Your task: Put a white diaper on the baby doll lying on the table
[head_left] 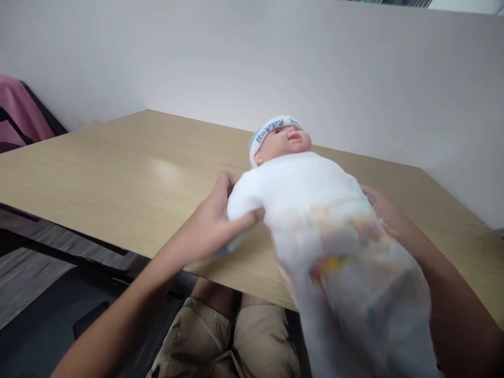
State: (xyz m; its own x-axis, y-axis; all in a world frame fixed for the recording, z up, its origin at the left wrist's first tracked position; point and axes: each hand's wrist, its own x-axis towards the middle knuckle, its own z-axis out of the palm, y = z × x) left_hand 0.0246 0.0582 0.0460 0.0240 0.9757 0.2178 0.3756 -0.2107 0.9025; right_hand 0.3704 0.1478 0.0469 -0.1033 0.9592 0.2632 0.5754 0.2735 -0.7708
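A baby doll (307, 184) in a white outfit with a coloured print lies tilted in my hands, face up, its head away from me. On its head is a white cap (271, 128) with blue lettering that begins "Happy". My left hand (214, 218) is closed around the doll's sleeved arm, thumb in front and the other fingers partly behind. At the doll's other side, my right hand (380, 205) grips the body, most of its fingers hidden behind the outfit. The lower part of the doll is blurred and reaches past the table's near edge.
The wooden table (118, 173) runs under the doll to a pale wall (197, 58) at the back. Pink fabric (23, 110) hangs at the far left. A black chair seat (47, 315) stands at lower left, and my lap in tan shorts (260, 336) is below the edge.
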